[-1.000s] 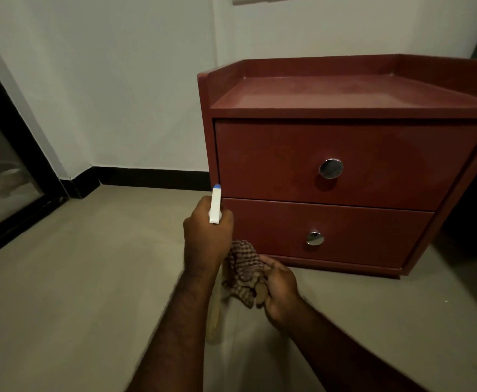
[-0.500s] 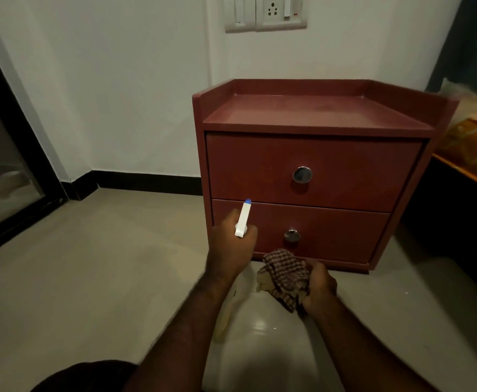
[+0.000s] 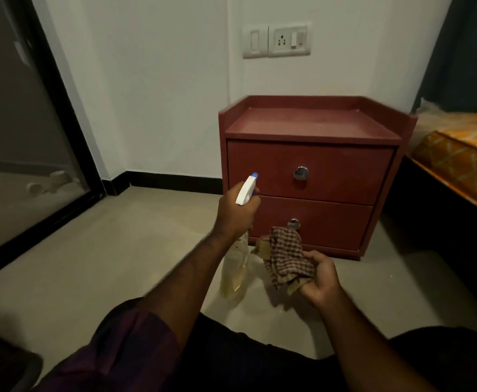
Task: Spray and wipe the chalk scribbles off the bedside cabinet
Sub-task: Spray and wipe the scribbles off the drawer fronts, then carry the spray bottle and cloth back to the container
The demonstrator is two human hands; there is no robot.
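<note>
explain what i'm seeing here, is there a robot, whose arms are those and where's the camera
There is no robot: these are a person's two bare arms. Every picture comes from one wide-angle camera worn on the person's head, looking forward and down, so the arms reach in from the bottom edge. The left hand grips a clear plastic spray bottle with a white trigger head, its nozzle pointed towards the red-brown wooden bedside cabinet. The cabinet stands on the floor and has two drawers with round metal knobs. The right hand holds a bunched brown checked cloth. Any chalk scribbles are too faint to make out in this dim light.
</note>
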